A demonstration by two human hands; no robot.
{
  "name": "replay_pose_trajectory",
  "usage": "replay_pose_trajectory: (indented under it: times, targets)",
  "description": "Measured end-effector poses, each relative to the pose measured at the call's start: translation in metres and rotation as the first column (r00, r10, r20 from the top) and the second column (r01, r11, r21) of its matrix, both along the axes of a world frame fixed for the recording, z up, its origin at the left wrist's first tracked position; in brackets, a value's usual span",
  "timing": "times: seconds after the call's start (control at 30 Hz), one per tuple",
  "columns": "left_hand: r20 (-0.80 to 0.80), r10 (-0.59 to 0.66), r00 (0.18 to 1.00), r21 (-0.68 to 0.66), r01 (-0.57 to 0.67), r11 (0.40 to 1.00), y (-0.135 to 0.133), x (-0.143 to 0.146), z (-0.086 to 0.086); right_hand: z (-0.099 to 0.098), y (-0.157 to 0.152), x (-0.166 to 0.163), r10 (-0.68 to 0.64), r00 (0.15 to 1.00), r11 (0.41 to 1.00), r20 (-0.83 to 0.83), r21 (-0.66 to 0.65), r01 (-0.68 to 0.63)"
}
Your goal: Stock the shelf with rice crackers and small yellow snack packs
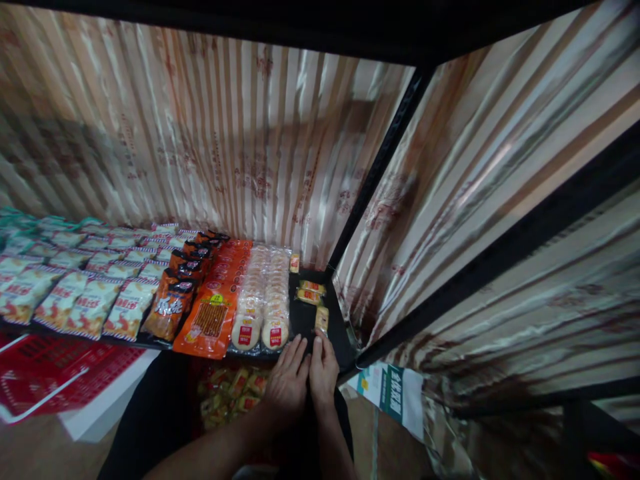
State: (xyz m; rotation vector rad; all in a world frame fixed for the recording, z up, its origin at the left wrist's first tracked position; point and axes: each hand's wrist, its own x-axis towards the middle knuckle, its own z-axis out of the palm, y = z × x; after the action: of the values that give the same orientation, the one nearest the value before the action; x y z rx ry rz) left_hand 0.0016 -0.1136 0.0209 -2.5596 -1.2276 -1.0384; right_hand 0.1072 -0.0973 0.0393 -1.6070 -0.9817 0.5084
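Four small yellow packets [322,319] visible on black shelf [301,321]; two wrapped-biscuit columns [275,307].

Bare hands [289,380], dark trousers [145,417]

Orange-and-black bag [170,307]: white Chinese characters. Green-and-white package [393,395]: white Chinese characters. Small wrapped packets [310,296]: red lettering. None securely legible.

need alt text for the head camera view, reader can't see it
A person's right hand has its fingertips at a small wrapped snack on a dark shelf, with the left hand close beside it. Left of them are clear-wrapped round biscuits, orange bags and rows of pale packets; more small wrapped packs lie below the shelf.
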Motion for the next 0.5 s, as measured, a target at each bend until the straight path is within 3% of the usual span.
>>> replay_pose_trajectory:
  times: [0.1, 0.23, 0.37, 0.5]
  targets:
    - [0.018, -0.016, 1.000, -0.151, 0.018, 0.988, 0.008, 0.007, 0.008, 0.000, 0.009, 0.011, -0.041, 0.992, 0.999, 0.122, 0.040, 0.037]
    - [0.100, 0.056, 0.993, -0.298, -0.023, 0.954, 0.024, 0.022, 0.018, -0.005, 0.029, 0.029, -0.076, 0.950, 0.994, 0.302, 0.098, 0.048]
    - [0.186, 0.201, 0.962, -0.366, -0.122, 0.923, 0.049, 0.044, 0.017, -0.009, 0.056, 0.045, -0.063, 0.937, 0.993, 0.345, 0.115, 0.025]
    - [0.225, 0.353, 0.908, -0.507, -0.200, 0.838, 0.080, 0.063, 0.019, -0.009, 0.089, 0.057, -0.051, 0.923, 0.994, 0.382, 0.113, 0.008]
